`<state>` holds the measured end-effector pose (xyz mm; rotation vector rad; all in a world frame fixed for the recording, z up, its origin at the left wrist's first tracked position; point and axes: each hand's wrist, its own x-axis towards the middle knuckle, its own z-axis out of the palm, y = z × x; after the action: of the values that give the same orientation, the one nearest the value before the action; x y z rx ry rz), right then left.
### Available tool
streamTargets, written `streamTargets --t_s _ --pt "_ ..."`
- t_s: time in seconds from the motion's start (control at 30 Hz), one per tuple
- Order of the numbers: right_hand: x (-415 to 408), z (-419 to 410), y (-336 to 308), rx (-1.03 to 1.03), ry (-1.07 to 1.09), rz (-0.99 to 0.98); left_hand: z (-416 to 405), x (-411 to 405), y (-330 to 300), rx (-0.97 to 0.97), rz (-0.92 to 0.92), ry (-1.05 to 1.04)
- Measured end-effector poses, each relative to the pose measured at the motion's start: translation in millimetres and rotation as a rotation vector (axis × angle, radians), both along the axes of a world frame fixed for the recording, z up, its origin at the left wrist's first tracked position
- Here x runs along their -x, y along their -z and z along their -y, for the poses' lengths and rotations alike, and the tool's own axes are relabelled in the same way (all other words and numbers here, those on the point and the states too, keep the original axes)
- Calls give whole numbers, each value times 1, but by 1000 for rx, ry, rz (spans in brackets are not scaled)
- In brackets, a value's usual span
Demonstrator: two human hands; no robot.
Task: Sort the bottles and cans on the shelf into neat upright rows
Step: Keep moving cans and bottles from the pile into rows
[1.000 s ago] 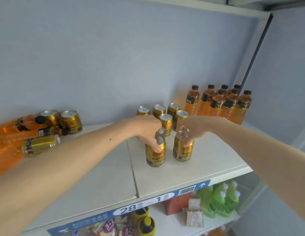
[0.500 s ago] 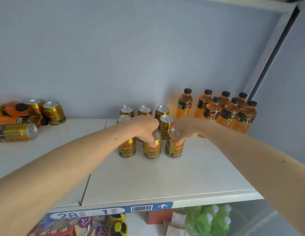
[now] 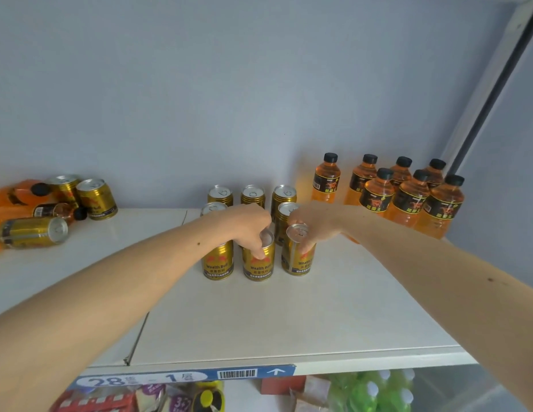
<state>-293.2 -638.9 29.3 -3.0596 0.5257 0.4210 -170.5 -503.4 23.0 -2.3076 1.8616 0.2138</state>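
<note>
Both hands were on upright cans at the front of the white laminate shelf point(image 3: 259, 322). Left hand point(image 3: 249, 226) had its fingers curled down over the rim of the middle gold "Wealth Bull" drink can point(image 3: 258, 264), gripping it from above. Right hand point(image 3: 314, 226) was clamped the same way on the right-hand gold can point(image 3: 298, 257), thumb on the near side. Both cans stood upright on the shelf, long axis vertical, directly beneath each hand. A third front-row gold can point(image 3: 217, 263) sat just left, touching or nearly touching the middle one; can't tell which.

The two held cans formed the front row with two rows of gold cans point(image 3: 252, 195) behind. The right can sat a bit apart from the middle one, so closing that gap leftward looked like the coming move.

Upright orange plastic bottles with black caps point(image 3: 408, 197) stood right of the cans. The unsorted pile point(image 3: 45, 209) of tipped cans and bottles lay far left, nearer the left arm.
</note>
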Motion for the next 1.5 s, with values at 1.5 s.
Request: streamTargets --t_s 1.5 --pt "-24 -45 -44 210 27 32 -46 -26 -25 146 121 -21"
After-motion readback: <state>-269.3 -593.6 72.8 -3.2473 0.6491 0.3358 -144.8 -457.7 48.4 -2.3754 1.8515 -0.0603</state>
